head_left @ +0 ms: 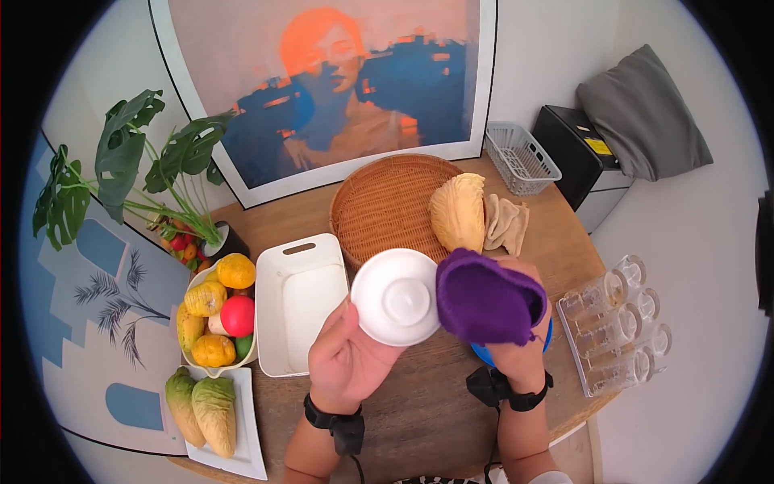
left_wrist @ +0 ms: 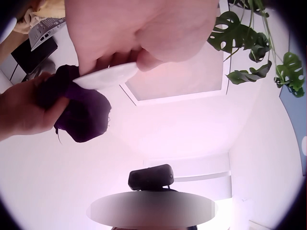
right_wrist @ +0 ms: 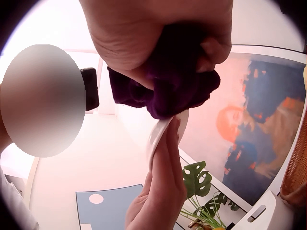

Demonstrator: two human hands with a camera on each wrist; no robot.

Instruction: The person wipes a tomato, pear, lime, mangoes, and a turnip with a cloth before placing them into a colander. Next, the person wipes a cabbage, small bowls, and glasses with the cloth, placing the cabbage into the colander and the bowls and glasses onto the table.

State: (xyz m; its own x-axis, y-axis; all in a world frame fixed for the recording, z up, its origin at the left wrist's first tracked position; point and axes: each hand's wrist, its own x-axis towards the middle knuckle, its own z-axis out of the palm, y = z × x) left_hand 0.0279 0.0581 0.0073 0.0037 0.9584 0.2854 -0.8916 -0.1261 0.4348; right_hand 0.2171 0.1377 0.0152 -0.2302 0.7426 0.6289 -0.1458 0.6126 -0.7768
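Note:
My left hand (head_left: 347, 359) grips a round white lid (head_left: 397, 297) with a raised centre knob, thumb on its rim and fingers behind it. In my right hand (head_left: 520, 323) is a bunched purple cloth (head_left: 484, 294), held just right of the lid at its edge. The left wrist view shows the lid (left_wrist: 108, 76) edge-on beside the cloth (left_wrist: 84, 112). From the right wrist view, the cloth (right_wrist: 165, 91) touches or nearly touches the lid; I cannot tell which. A blue object (head_left: 482, 355) lies beneath my right hand, mostly hidden.
A white tray (head_left: 266, 355), fruit bowl (head_left: 251, 355) and plate with two green-yellow items (head_left: 256, 452) are at left. Behind are a wicker tray (head_left: 379, 202), a yellowish cloth-like item (head_left: 458, 211), beige cloth (head_left: 506, 226) and grey basket (head_left: 524, 161). Glasses (head_left: 617, 327) stand in a rack at right.

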